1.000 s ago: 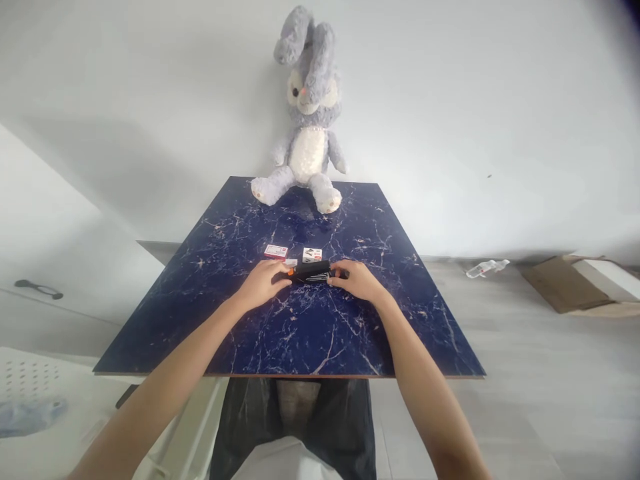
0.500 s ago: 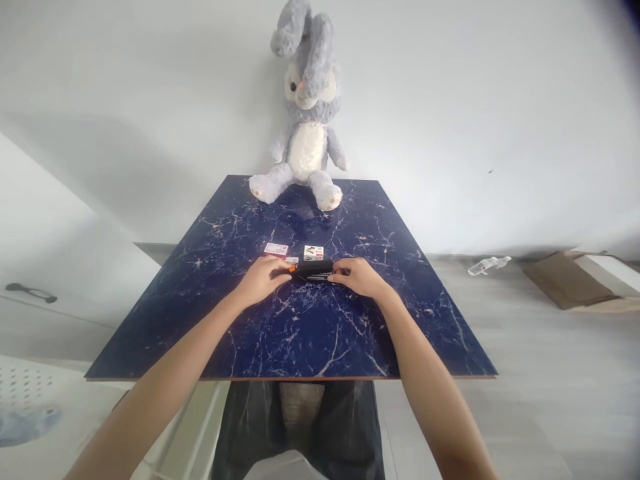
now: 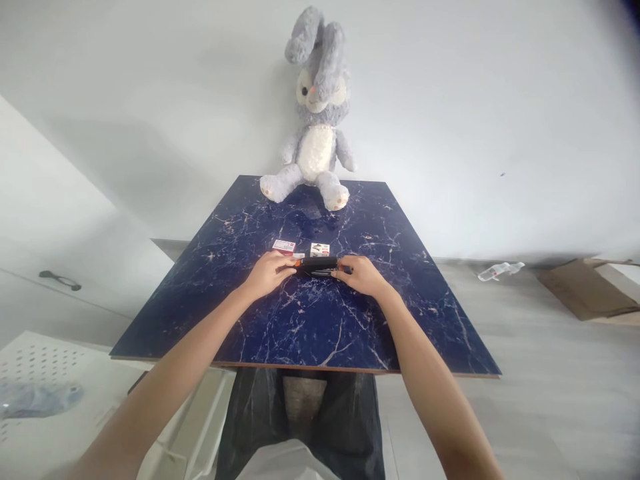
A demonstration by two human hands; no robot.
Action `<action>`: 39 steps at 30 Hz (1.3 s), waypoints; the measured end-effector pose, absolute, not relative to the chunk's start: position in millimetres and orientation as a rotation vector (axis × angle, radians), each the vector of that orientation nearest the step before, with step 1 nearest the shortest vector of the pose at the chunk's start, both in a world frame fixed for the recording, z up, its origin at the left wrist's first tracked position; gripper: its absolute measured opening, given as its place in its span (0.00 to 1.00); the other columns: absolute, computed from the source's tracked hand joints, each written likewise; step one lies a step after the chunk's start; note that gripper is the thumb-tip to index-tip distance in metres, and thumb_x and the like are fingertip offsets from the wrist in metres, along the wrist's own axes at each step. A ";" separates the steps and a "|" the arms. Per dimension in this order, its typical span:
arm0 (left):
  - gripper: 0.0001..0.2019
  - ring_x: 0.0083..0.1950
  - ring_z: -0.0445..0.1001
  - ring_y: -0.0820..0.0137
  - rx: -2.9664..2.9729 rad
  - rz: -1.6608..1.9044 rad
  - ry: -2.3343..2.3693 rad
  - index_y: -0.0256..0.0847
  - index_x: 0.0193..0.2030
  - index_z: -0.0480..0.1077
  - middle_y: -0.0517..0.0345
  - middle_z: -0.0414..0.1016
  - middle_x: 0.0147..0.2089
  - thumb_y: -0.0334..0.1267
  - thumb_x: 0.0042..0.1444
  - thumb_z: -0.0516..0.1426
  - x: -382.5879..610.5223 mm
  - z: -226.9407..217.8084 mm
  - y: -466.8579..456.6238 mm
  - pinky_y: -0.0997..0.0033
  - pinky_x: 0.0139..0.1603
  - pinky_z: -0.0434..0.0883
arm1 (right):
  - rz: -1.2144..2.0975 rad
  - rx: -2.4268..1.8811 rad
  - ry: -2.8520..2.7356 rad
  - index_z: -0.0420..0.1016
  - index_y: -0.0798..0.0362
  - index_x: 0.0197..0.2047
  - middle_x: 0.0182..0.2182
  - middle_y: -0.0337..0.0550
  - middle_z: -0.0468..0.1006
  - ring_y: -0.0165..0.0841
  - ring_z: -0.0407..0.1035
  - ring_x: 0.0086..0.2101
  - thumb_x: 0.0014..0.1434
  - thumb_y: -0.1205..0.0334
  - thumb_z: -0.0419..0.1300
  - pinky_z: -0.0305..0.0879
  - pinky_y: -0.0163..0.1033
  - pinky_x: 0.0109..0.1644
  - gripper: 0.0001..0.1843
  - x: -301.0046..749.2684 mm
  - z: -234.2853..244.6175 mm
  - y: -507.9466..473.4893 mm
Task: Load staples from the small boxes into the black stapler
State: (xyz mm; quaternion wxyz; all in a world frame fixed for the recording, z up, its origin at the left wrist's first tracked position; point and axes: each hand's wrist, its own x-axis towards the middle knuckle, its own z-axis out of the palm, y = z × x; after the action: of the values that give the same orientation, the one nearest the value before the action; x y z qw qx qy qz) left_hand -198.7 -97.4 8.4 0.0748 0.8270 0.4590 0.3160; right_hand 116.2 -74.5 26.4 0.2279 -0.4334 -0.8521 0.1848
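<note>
A black stapler (image 3: pixel 320 265) with an orange part at its left end lies crosswise just above the table, or on it; I cannot tell which. My left hand (image 3: pixel 271 273) pinches the orange end between thumb and fingers. At the other end, my right hand (image 3: pixel 359 274) has its fingers closed on the black body. Right behind the stapler sits a small white box (image 3: pixel 320 249) with dark and red print. To its left is a flat red-and-white box (image 3: pixel 285 247), partly hidden by my left hand.
A large grey plush rabbit (image 3: pixel 317 150) sits at the far edge of the blue marbled table (image 3: pixel 310 327), against the wall. On the floor to the right are a clear plastic bottle (image 3: pixel 500 271) and a cardboard box (image 3: pixel 583 287). A white perforated seat (image 3: pixel 45 373) stands at lower left.
The view has shifted, so the whole scene sits slightly farther right. Both hands keep their hold on the stapler, which has barely moved against the table.
</note>
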 end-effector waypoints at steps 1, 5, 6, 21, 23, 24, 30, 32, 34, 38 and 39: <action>0.12 0.46 0.77 0.59 2.481 0.946 1.383 0.46 0.48 0.81 0.50 0.82 0.46 0.47 0.66 0.60 -198.7 8.1 -97.3 0.56 0.52 0.71 | 0.506 -1.195 -2.350 0.78 0.50 0.33 0.33 0.41 0.80 0.33 0.70 0.32 0.63 0.55 0.63 0.60 0.38 0.38 0.09 116.1 26.6 -74.4; 0.11 0.46 0.75 0.59 2.479 0.910 1.405 0.46 0.48 0.81 0.50 0.80 0.43 0.46 0.65 0.60 -198.3 9.4 -98.2 0.58 0.49 0.72 | 0.485 -1.186 -2.364 0.78 0.50 0.33 0.33 0.41 0.81 0.33 0.69 0.31 0.64 0.54 0.63 0.59 0.38 0.37 0.11 117.1 28.6 -74.5; 0.11 0.46 0.75 0.59 2.486 0.897 1.404 0.45 0.48 0.81 0.50 0.79 0.43 0.46 0.66 0.60 -198.1 10.1 -98.4 0.59 0.49 0.72 | 0.490 -1.188 -2.364 0.79 0.50 0.33 0.32 0.41 0.81 0.33 0.69 0.31 0.64 0.54 0.63 0.59 0.38 0.37 0.11 117.9 28.9 -74.5; 0.12 0.49 0.75 0.57 2.489 0.817 1.424 0.44 0.50 0.79 0.48 0.78 0.46 0.45 0.67 0.58 -199.9 15.8 -100.0 0.55 0.51 0.74 | 0.708 -1.396 -2.243 0.84 0.45 0.44 0.36 0.39 0.85 0.37 0.77 0.36 0.61 0.48 0.64 0.68 0.41 0.43 0.13 158.0 32.0 -66.4; 0.12 0.51 0.75 0.57 2.471 0.836 1.425 0.45 0.51 0.78 0.48 0.78 0.48 0.44 0.66 0.59 -201.7 16.1 -99.2 0.55 0.53 0.74 | 0.693 -1.523 -2.143 0.82 0.47 0.48 0.36 0.42 0.85 0.39 0.77 0.36 0.59 0.50 0.66 0.70 0.43 0.45 0.16 173.8 29.9 -62.4; 0.12 0.51 0.75 0.57 2.469 0.845 1.426 0.45 0.51 0.78 0.48 0.78 0.48 0.44 0.66 0.58 -202.5 16.0 -98.9 0.54 0.53 0.74 | 0.672 -1.565 -2.076 0.81 0.48 0.50 0.38 0.43 0.85 0.40 0.78 0.38 0.59 0.52 0.66 0.71 0.45 0.47 0.17 178.8 28.1 -60.6; 0.12 0.48 0.75 0.58 2.482 0.823 1.459 0.45 0.51 0.78 0.49 0.77 0.46 0.45 0.66 0.59 -204.4 15.0 -98.8 0.56 0.51 0.74 | 0.658 -1.508 -1.889 0.78 0.52 0.53 0.52 0.50 0.82 0.41 0.77 0.53 0.60 0.68 0.60 0.70 0.49 0.61 0.18 171.5 17.6 -55.5; 0.13 0.48 0.75 0.57 2.482 0.805 1.462 0.45 0.51 0.78 0.49 0.77 0.46 0.45 0.66 0.59 -204.3 15.5 -99.2 0.56 0.51 0.74 | 0.758 -1.454 -1.819 0.78 0.51 0.52 0.48 0.49 0.84 0.41 0.79 0.49 0.62 0.65 0.60 0.73 0.49 0.58 0.15 165.2 17.1 -56.0; 0.13 0.48 0.76 0.57 2.471 0.792 1.471 0.45 0.52 0.78 0.48 0.77 0.46 0.46 0.66 0.58 -204.3 16.2 -99.5 0.56 0.51 0.74 | 0.864 -1.405 -1.705 0.78 0.51 0.50 0.43 0.49 0.85 0.41 0.81 0.45 0.63 0.62 0.60 0.77 0.49 0.54 0.13 161.2 18.2 -57.2; 0.14 0.48 0.76 0.58 2.449 0.778 1.491 0.46 0.53 0.77 0.48 0.77 0.47 0.47 0.66 0.58 -205.2 15.8 -98.9 0.56 0.51 0.74 | 0.932 -1.403 -1.580 0.78 0.51 0.47 0.39 0.49 0.85 0.40 0.82 0.37 0.65 0.54 0.61 0.79 0.46 0.43 0.12 158.5 22.1 -59.2; 0.15 0.48 0.76 0.58 2.448 0.776 1.492 0.46 0.54 0.77 0.49 0.77 0.47 0.47 0.66 0.58 -205.5 15.3 -98.6 0.56 0.51 0.74 | 0.928 -1.414 -1.596 0.78 0.51 0.46 0.38 0.49 0.85 0.39 0.81 0.34 0.65 0.53 0.60 0.79 0.44 0.41 0.13 158.2 22.7 -59.4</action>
State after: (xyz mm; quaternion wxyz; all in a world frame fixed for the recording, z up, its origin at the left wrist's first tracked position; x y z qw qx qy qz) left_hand -205.5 -98.6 15.3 0.0855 0.8213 0.5004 0.2603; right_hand 158.2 -59.4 22.7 0.3967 -0.5582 -0.6299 0.3664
